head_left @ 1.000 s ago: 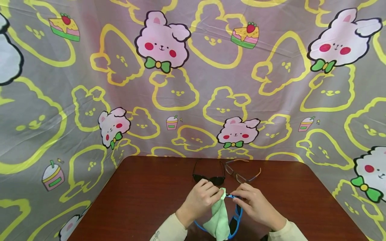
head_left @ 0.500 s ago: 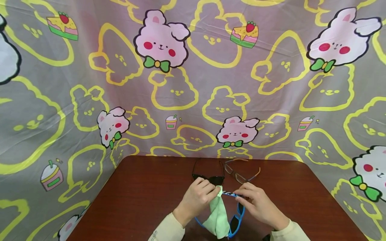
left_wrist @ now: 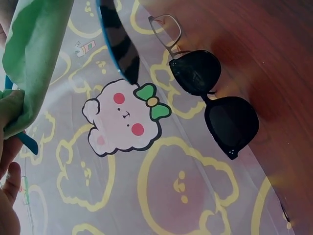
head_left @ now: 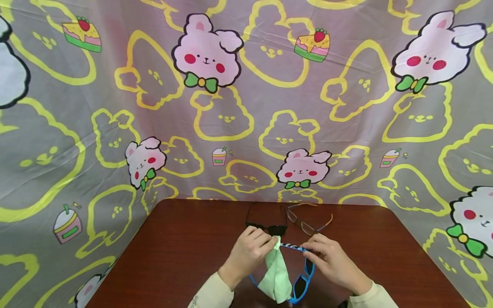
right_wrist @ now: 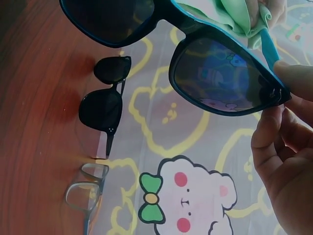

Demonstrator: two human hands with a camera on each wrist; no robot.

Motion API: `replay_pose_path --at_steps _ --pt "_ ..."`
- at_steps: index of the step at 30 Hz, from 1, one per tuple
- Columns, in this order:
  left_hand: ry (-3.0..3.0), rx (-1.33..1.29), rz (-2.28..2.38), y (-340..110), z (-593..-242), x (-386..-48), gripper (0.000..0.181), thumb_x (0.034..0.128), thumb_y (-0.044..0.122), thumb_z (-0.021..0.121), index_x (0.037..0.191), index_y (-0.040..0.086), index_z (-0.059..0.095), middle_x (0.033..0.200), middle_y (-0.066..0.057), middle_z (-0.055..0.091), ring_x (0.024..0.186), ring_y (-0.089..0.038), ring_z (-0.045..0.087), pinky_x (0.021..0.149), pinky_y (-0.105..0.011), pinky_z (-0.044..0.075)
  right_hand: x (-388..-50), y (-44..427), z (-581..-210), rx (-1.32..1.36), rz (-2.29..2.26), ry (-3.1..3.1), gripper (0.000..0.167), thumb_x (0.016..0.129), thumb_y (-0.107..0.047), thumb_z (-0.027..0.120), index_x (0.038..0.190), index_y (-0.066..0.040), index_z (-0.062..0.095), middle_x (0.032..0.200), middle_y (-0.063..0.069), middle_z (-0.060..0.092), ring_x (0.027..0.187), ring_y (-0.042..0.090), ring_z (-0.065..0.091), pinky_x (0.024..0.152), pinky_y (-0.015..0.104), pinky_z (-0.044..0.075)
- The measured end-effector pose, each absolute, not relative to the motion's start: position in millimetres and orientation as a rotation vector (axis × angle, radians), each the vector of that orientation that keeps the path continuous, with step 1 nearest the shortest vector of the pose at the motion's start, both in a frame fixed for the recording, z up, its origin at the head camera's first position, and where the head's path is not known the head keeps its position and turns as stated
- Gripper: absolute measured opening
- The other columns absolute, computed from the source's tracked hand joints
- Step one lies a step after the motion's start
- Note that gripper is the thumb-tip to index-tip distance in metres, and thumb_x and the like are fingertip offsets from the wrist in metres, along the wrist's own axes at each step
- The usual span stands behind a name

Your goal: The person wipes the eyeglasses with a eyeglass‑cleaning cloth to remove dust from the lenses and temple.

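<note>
My left hand (head_left: 248, 253) pinches a light green cloth (head_left: 275, 278) around one temple arm of the blue-framed sunglasses (head_left: 300, 285). The cloth hangs down below the fingers and covers part of the frame. At the hinge corner of the same sunglasses, my right hand (head_left: 332, 259) pinches the frame between thumb and fingers. A black-and-white patterned stretch of the arm shows between the hands. Dark lenses (right_wrist: 215, 73) fill much of the right wrist view. In the left wrist view, the cloth (left_wrist: 41, 44) wraps the blue arm near the fingertips.
Black sunglasses (head_left: 276, 230) lie on the brown table (head_left: 185, 252) just beyond my left hand. Beside them, to the right, are clear-lensed eyeglasses (head_left: 307, 226) with orange-tipped arms. A cartoon-printed curtain (head_left: 239, 107) surrounds the table at the back and sides.
My left hand has slid left along the temple arm with the cloth, baring more of the patterned part. The right hand has shifted slightly right with the sunglasses.
</note>
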State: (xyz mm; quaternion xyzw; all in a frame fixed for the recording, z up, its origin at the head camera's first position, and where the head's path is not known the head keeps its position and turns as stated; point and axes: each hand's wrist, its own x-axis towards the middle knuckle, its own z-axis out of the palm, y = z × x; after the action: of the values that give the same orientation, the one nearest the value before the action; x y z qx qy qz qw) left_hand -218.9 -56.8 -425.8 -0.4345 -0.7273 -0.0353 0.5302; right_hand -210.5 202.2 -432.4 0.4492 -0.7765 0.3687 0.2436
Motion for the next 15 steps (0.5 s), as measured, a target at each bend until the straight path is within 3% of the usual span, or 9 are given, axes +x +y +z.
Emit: replay_pose_path --at_steps 5,9,15 --pt "-1.736 -1.033 -0.124 -58.8 -425.8 -219.0 0.029 0.0947 0.003 0.047 0.092 0.015 0.074 0.077 0.006 0.062 0.069 -0.012 0.057 0.066 -0.025 0.043 -209.1 204.9 -429.9 1.21 0.995 -2.139 0.031 0.077 0.008 0.071 0.1 -0.013 0.069 0.089 -0.01 0.055 0.065 -0.001 0.044 0.053 0.009 0.036" --pt "-1.738 -1.035 -0.148 -61.1 -426.5 -219.5 0.022 0.0892 0.002 0.056 0.093 0.015 0.074 0.078 0.006 0.063 0.069 -0.011 0.057 0.066 -0.025 0.043 -208.4 206.5 -429.4 1.181 1.01 -2.194 0.029 0.08 0.004 0.07 0.1 -0.017 0.069 0.09 -0.011 0.057 0.066 -0.002 0.045 0.054 0.011 0.039" --pt "-1.729 -1.012 -0.202 -65.3 -427.9 -221.0 0.02 0.09 0.004 0.057 0.092 0.014 0.074 0.08 0.005 0.065 0.069 -0.01 0.058 0.067 -0.025 0.045 -209.8 206.8 -429.8 1.214 1.028 -2.127 0.032 0.076 0.01 0.071 0.1 -0.011 0.069 0.089 -0.005 0.057 0.066 0.001 0.046 0.054 0.01 0.038"
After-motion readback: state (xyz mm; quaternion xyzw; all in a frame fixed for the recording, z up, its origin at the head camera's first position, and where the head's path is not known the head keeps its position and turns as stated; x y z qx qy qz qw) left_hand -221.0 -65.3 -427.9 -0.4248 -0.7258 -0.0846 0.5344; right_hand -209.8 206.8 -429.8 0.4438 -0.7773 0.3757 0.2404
